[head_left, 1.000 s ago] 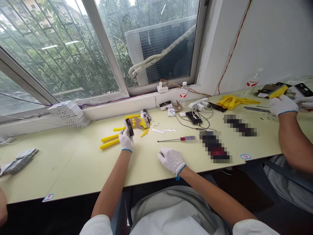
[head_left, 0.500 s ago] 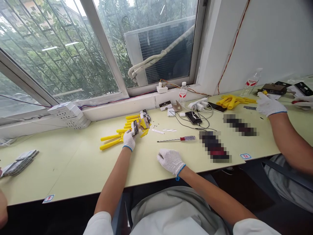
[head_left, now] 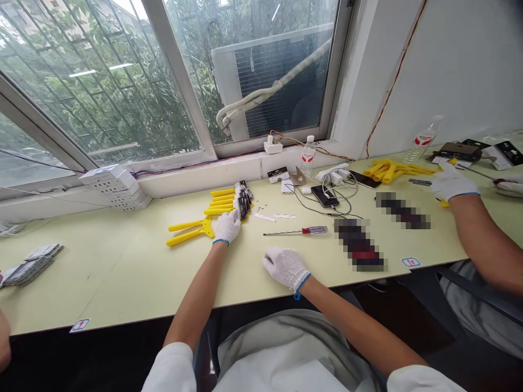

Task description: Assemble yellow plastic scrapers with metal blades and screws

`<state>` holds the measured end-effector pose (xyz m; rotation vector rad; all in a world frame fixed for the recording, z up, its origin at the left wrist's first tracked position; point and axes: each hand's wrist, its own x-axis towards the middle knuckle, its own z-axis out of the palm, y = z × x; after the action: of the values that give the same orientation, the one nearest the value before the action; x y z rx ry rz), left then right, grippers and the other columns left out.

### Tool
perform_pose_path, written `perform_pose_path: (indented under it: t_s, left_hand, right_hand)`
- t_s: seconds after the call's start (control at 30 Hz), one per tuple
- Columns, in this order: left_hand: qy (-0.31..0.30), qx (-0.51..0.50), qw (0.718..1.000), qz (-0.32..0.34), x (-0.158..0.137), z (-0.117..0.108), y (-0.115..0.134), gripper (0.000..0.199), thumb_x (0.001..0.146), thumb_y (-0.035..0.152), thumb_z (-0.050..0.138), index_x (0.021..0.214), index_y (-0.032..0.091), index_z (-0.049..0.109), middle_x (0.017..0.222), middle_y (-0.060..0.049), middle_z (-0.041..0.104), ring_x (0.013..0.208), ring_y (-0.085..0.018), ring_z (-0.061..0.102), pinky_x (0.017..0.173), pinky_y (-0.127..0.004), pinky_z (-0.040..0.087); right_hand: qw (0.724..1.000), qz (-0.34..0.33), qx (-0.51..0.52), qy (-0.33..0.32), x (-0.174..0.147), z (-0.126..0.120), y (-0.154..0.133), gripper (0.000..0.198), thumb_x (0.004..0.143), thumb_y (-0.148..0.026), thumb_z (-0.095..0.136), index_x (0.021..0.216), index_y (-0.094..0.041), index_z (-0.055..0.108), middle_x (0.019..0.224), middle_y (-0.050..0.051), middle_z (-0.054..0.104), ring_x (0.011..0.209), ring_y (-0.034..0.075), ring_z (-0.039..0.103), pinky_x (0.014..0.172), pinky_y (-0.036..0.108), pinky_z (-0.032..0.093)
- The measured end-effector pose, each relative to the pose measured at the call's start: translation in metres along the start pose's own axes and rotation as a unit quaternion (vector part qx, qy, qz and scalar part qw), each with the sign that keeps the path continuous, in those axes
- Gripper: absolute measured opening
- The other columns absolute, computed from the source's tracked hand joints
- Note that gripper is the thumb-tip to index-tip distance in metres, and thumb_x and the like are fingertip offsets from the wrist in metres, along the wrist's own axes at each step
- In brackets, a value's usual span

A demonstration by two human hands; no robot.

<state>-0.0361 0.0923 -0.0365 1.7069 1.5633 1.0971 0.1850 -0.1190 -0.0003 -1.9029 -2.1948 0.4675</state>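
My left hand (head_left: 227,226), in a white knit glove, is at the near end of a row of yellow-handled scrapers. Its fingers are closed at the black-and-white card head of the nearest carded scraper (head_left: 242,207); the fingertips are partly hidden. Beside that hand, to the left, lie two yellow scraper handles (head_left: 190,231) without cards. My right hand (head_left: 286,268), gloved too, rests on the table with its fingers curled and nothing visible in them. Beyond it a screwdriver (head_left: 296,232) with a clear-and-red handle lies flat. Small screws (head_left: 260,207) and white strips (head_left: 265,218) are scattered near the row.
A water bottle (head_left: 308,157), a black phone (head_left: 325,196) and cables sit toward the window. White boxes (head_left: 118,188) are stacked at the back left. On the right, a co-worker's gloved hand (head_left: 453,182) works beside a pile of yellow handles (head_left: 398,171). The table's front edge is near me.
My left hand has moved right and slightly forward, bringing the carded scraper from above the loose handles into the row. My right hand has stayed put. The co-worker's hands have shifted.
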Motion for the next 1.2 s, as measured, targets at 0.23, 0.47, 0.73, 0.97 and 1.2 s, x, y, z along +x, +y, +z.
perform_pose_path:
  t_s: [0.23,0.47,0.73,0.97,1.2]
  left_hand:
    - [0.018,0.166,0.984,0.064,-0.011,-0.009,0.0,0.039,0.084,0.032,0.076,0.122,0.024,0.076,0.124,-0.018,0.066,0.131,-0.045,0.05,0.115,-0.053,0.033]
    - [0.119,0.279,0.952,0.041,-0.005,-0.056,-0.012,0.041,0.094,0.041,0.065,0.127,0.017,0.071,0.133,-0.025,0.066,0.127,-0.045,0.055,0.1,-0.051,0.045]
    - [0.06,0.357,0.931,-0.053,-0.012,-0.075,-0.018,0.032,0.09,0.034,0.064,0.114,0.013,0.071,0.121,-0.031,0.07,0.116,-0.048,0.068,0.093,-0.053,0.051]
    - [-0.086,0.273,0.956,0.067,-0.034,-0.033,0.01,0.03,0.094,0.029,0.061,0.12,0.02,0.075,0.097,-0.01,0.079,0.096,-0.029,0.074,0.089,-0.036,0.054]
    - [-0.151,0.051,0.978,0.133,-0.054,-0.003,0.03,0.041,0.101,0.04,0.052,0.129,0.018,0.073,0.096,-0.004,0.078,0.079,-0.019,0.07,0.075,-0.03,0.057]
  right_hand:
    - [1.0,-0.007,-0.006,-0.011,0.008,0.001,0.0,0.032,0.106,-0.044,0.058,0.109,-0.016,0.073,0.11,0.011,0.073,0.1,0.018,0.066,0.088,0.028,0.049]
    - [1.0,-0.008,-0.005,-0.003,-0.001,0.0,0.001,0.041,0.106,-0.049,0.065,0.132,-0.017,0.068,0.131,0.01,0.068,0.115,0.02,0.067,0.102,0.04,0.06]
    - [1.0,-0.016,0.006,0.022,-0.001,0.005,0.004,0.04,0.106,-0.045,0.066,0.135,-0.017,0.067,0.133,0.01,0.067,0.116,0.021,0.068,0.101,0.04,0.061]
    - [0.999,-0.024,0.016,0.043,0.002,0.01,0.007,0.038,0.111,-0.049,0.053,0.127,-0.018,0.07,0.13,0.009,0.069,0.113,0.019,0.069,0.101,0.038,0.06]
    - [0.999,-0.025,-0.003,0.032,0.003,0.015,0.01,0.039,0.107,-0.046,0.064,0.133,-0.017,0.068,0.135,0.011,0.067,0.117,0.02,0.068,0.104,0.041,0.06]
